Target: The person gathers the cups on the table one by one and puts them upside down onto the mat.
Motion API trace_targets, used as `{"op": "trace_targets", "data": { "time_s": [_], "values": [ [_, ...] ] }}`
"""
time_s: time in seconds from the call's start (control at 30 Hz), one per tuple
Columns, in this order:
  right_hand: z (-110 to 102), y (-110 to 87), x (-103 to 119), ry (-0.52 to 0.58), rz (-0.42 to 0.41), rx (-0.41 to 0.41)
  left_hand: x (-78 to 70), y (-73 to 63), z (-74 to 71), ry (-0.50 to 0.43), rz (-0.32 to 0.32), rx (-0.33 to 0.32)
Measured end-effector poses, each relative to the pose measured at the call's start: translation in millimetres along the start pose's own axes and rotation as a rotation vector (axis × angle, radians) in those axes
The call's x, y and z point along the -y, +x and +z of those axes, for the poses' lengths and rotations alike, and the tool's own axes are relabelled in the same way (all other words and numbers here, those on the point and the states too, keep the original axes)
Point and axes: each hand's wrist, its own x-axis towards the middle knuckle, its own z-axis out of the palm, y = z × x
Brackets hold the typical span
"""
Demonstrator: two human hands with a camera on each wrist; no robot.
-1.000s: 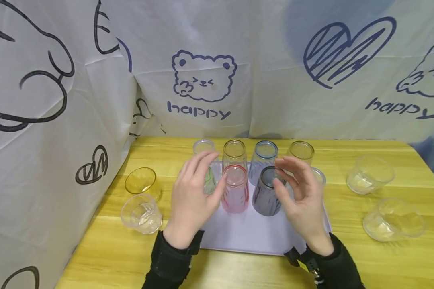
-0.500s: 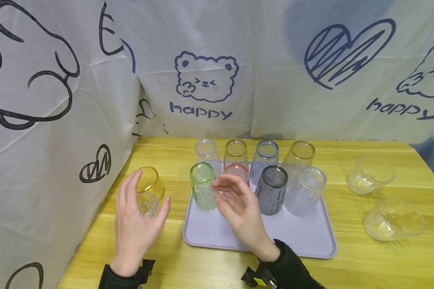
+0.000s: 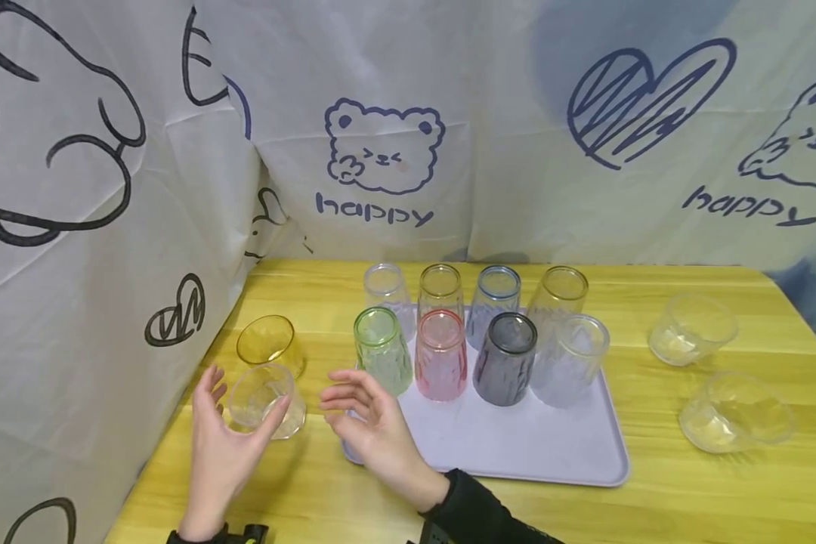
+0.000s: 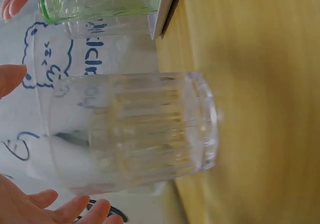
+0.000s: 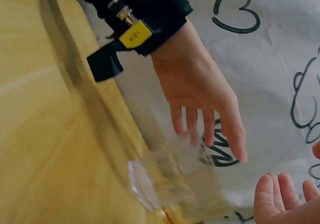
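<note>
My left hand (image 3: 221,465) is spread in a C around the near clear glass (image 3: 291,415), its thumb overlapping the glass in the head view. In the left wrist view, the thumb and fingers flank this upright glass (image 4: 145,129) near its rim without gripping it. To its right, my right hand (image 3: 384,442) hovers over the tray's left front corner with fingers loosely bent and nothing in it. Just behind the clear glass stands a yellow glass (image 3: 272,351), mouth up.
On the lilac tray (image 3: 517,453) stand two rows of upside-down glasses, among them a green glass (image 3: 384,355), a pink glass (image 3: 440,363) and a dark grey glass (image 3: 506,366). Two clear glasses, one behind (image 3: 690,332) and one nearer (image 3: 734,415), stand at the right.
Both hands have moved left and toward me, away from the pink and grey glasses on the tray. The left hand now surrounds the near clear glass; the right has come off the tray's middle.
</note>
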Motion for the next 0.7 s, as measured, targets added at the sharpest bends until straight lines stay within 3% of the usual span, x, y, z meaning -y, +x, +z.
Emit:
{"op": "trace_targets", "data": {
  "time_s": [0.17, 0.3, 0.53, 0.7],
  "values": [
    [11, 5.1, -10, 0.057, 0.104, -0.035, 8.6, -0.4, -2.3, -0.029, -0.120, 0.095],
    [17, 7.4, -13, 0.122, 0.175, -0.089, 12.5, 0.5, -1.5, -0.049, -0.170, 0.154],
    [21, 8.3, -20, 0.227, 0.231, -0.149, 16.5, 2.1, 6.7, -0.071, -0.205, 0.210],
    [21, 7.8, -26, 0.238, 0.252, -0.165, 17.0, 2.4, 10.7, -0.078, -0.201, 0.207]
  ]
}}
